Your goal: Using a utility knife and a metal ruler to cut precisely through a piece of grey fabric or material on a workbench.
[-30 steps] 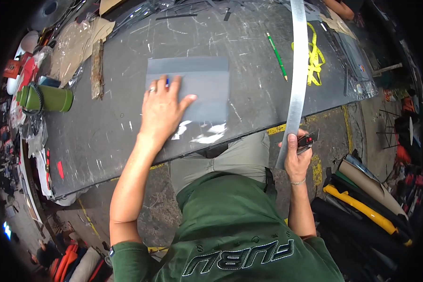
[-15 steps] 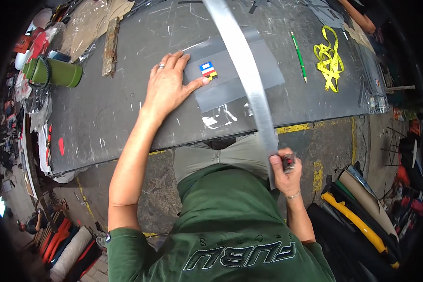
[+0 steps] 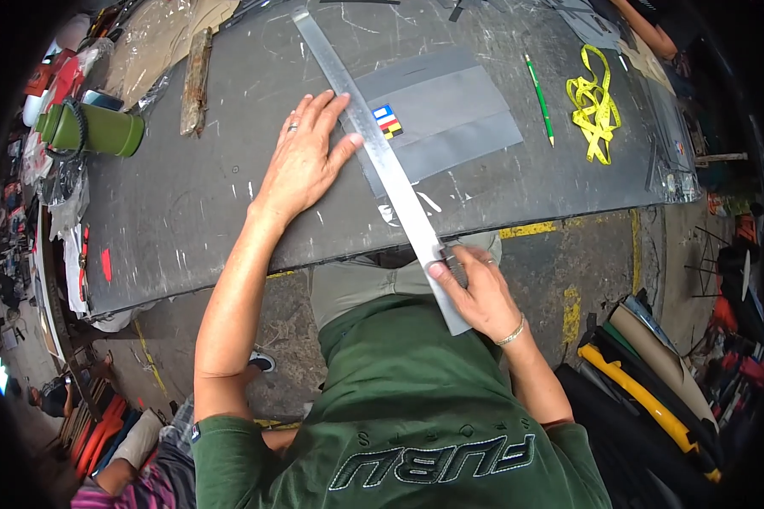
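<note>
A long metal ruler (image 3: 399,187) lies slantwise over the dark worktable (image 3: 195,204), its near end jutting past the table edge. My right hand (image 3: 480,293) grips the ruler near that end, thumb on top; a dark object by its fingers is mostly hidden. My left hand (image 3: 306,157) rests flat on the table, fingers apart, with the tips of its index finger and thumb at the ruler's left edge. Beneath and right of the ruler lies a grey sheet (image 3: 467,110). On the sheet, a small blue, white, red and yellow patch (image 3: 389,125) touches the ruler's right edge.
To the right are a green pencil (image 3: 539,97) and a tangled yellow tape measure (image 3: 598,110). A green bottle (image 3: 102,127) and a wooden stick (image 3: 197,85) stand or lie at left. Material rolls (image 3: 645,390) lean at lower right. Another person's striped sleeve (image 3: 132,488) shows at lower left.
The ruler has come down onto the sheet and swung left, carried by my right hand. My left thumb has left the patch, which sits slightly further right. A person has appeared at lower left.
</note>
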